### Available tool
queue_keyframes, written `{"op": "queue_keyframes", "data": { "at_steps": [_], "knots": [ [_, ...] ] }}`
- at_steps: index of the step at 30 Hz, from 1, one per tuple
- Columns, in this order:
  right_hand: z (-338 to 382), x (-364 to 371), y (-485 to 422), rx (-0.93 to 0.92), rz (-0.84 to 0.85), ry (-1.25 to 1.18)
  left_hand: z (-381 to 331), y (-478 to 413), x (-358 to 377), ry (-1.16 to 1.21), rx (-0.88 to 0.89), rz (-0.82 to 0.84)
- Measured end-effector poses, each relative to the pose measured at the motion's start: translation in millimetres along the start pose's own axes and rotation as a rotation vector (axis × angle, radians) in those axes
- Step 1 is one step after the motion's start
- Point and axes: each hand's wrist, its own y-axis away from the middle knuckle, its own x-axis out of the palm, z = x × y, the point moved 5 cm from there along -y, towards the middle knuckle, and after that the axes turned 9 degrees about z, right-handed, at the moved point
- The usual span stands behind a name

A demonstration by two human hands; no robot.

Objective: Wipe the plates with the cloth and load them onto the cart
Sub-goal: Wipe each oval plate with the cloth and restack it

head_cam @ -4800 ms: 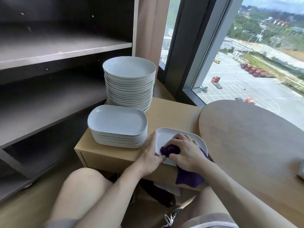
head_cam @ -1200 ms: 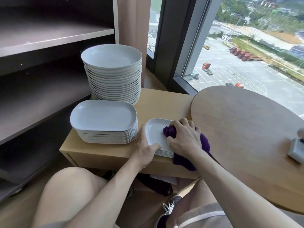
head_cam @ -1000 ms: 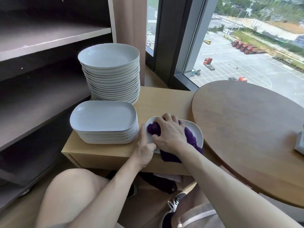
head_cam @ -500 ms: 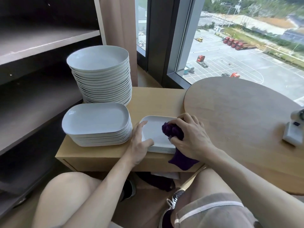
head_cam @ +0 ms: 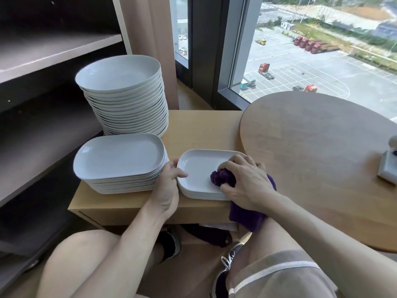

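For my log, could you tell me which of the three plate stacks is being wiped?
The shortest stack, nearest the round table: the right hand presses the purple cloth on its top plate.

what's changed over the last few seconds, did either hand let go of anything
The right hand swept the bunched purple cloth back and forth over the top plate: a second ago it was at the plate's left end, now it is toward the right. Neither hand let go; the left hand still grips the plate's left rim. The tall stack of deep plates and the stack of oblong plates stayed put.
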Motion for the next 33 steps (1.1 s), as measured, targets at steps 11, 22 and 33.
{"op": "queue_keyframes", "data": {
  "at_steps": [11, 22, 33],
  "knots": [
    [-1, 3, 2, -0.007, -0.075, -0.072, -13, 0, 9, 0.004, 0.070, 0.014],
    [-3, -1, 4, -0.021, -0.186, -0.189, -39, 14, 15, -0.790, 0.407, -0.128],
    [-3, 1, 3, -0.047, -0.157, -0.147, -112, 37, -82, -0.738, 0.433, -0.673]
  ]
}}
